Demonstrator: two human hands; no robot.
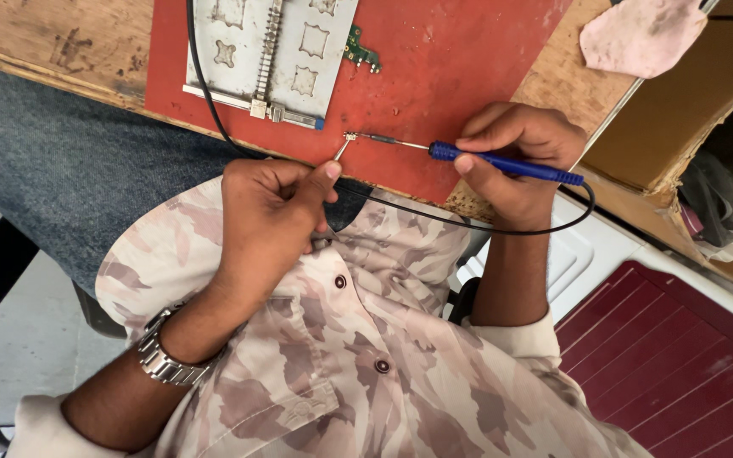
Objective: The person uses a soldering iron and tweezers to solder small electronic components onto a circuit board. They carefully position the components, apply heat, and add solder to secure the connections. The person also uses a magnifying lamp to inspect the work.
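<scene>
Soldering iron (pixel 502 163), blue-handled, lies on the red mat (pixel 434 76), long axis 3-to-9 o'clock, tip at 9. Right hand (pixel 519 157) grips it closed. Left hand (pixel 269 208) pinches tweezers (pixel 341 148), probably holding 1 tiny part (pixel 351 136). Metal stencil (pixel 273 51) sits at 11 o'clock.

The iron (pixel 502 163) has a glossy blue plastic grip and a thin bright metal tip; its cord (pixel 468 222) looks like smooth black rubber; the mat (pixel 434 93) is matt red, scuffed and speckled; the surface (pixel 61 42) is worn, rough wood; the plate (pixel 273 51) is dull grey metal; the watch (pixel 161 356) is shiny steel links; the rag (pixel 642 34) is soft pink cloth.
</scene>
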